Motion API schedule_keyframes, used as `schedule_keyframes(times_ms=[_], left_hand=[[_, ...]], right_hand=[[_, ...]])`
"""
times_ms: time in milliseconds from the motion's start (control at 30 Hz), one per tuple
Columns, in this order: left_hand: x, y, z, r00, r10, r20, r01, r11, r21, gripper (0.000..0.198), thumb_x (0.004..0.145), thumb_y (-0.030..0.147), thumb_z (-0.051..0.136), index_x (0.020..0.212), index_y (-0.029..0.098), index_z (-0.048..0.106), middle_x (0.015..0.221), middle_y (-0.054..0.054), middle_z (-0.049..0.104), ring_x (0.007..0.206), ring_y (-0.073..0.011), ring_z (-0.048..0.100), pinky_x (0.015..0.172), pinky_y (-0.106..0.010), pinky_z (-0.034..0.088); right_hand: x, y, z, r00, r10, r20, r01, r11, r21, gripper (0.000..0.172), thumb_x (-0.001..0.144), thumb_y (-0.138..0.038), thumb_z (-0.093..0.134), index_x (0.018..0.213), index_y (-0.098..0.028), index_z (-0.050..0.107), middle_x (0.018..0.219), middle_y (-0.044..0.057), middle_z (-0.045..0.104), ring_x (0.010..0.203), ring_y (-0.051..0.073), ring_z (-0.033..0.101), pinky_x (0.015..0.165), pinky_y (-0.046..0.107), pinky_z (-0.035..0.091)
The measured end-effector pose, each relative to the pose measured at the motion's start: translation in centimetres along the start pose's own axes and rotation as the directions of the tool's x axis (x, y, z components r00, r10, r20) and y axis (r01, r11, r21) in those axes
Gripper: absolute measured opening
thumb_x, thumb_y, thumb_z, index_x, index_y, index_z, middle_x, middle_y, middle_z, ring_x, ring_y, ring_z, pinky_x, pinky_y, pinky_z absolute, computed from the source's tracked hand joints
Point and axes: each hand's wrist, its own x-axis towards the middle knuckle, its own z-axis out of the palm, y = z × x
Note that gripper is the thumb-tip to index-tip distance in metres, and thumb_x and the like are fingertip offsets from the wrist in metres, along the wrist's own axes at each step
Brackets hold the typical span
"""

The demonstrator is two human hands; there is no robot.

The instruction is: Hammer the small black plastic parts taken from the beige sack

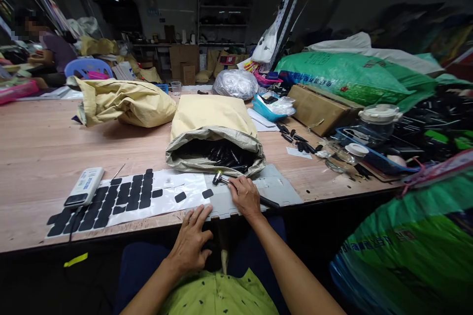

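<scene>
My right hand lies on the table's front edge, fingers curled round the handle of a small hammer whose metal head points left on a grey plate. My left hand rests at the table edge with fingers stretched out and apart, holding nothing, just below a white sheet carrying several black adhesive pads. Directly behind the hammer stands an open woven sack full of black parts.
A white remote-like device lies on the sheet's left. A second tan sack lies further back. Boxes, a blue tray, jars and green bags crowd the right. Another person sits far left by a blue chair.
</scene>
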Motion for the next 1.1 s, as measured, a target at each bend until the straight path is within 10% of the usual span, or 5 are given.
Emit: schedule_keyframes(times_ms=[133,300,600,867,1100], left_hand=[[2.3,0.6,-1.3,0.989,-0.053,-0.137,0.043,0.996,-0.078,0.021,0.072,0.029,0.074,0.093,0.026,0.070,0.137,-0.007,0.057,0.130,-0.0336,0.042,0.109,-0.052,0.031],[11.2,1.4,-4.0,0.939,-0.111,-0.327,0.073,0.990,-0.124,0.016,0.087,0.031,0.061,0.095,0.022,0.070,0.098,-0.006,0.070,0.099,-0.0238,0.055,0.092,-0.039,0.041],[24.6,2.3,-3.3,0.996,-0.081,-0.020,0.083,0.993,0.086,0.017,0.077,0.017,0.066,0.091,0.021,0.075,0.089,-0.010,0.071,0.103,-0.0285,0.053,0.089,-0.039,0.040],[22.9,3.2,-4.7,0.987,0.052,-0.155,-0.049,0.999,0.024,0.022,0.086,0.029,0.061,0.103,0.023,0.073,0.100,-0.007,0.071,0.103,-0.0256,0.052,0.092,-0.039,0.038],[15.8,-1.8,-7.7,0.982,-0.138,-0.126,0.142,0.990,0.019,0.019,0.085,0.032,0.064,0.097,0.025,0.076,0.092,-0.004,0.069,0.092,-0.0221,0.057,0.083,-0.033,0.042]], right_hand=[[0.0,-0.1,0.0,1.000,-0.004,-0.012,0.004,1.000,0.001,0.020,0.092,-0.027,0.055,0.105,-0.024,0.070,0.090,0.004,0.064,0.085,0.019,0.052,0.077,0.031,0.037],[0.0,-0.1,0.0,1.000,-0.020,-0.022,0.019,1.000,-0.016,0.021,0.093,-0.027,0.053,0.104,-0.023,0.070,0.089,0.005,0.063,0.083,0.019,0.050,0.075,0.030,0.035],[0.0,0.5,0.4,0.999,-0.043,-0.022,0.040,0.992,-0.118,0.020,0.092,-0.028,0.053,0.098,-0.022,0.070,0.091,0.007,0.063,0.080,0.020,0.047,0.070,0.032,0.032],[-0.1,0.7,0.7,0.999,-0.037,-0.024,0.034,0.991,-0.127,0.019,0.091,-0.026,0.052,0.096,-0.022,0.070,0.092,0.007,0.064,0.081,0.020,0.047,0.070,0.032,0.032],[0.0,0.1,0.0,1.000,-0.016,-0.007,0.016,1.000,-0.003,0.019,0.092,-0.029,0.055,0.103,-0.023,0.069,0.089,0.004,0.062,0.084,0.019,0.050,0.074,0.031,0.035]])
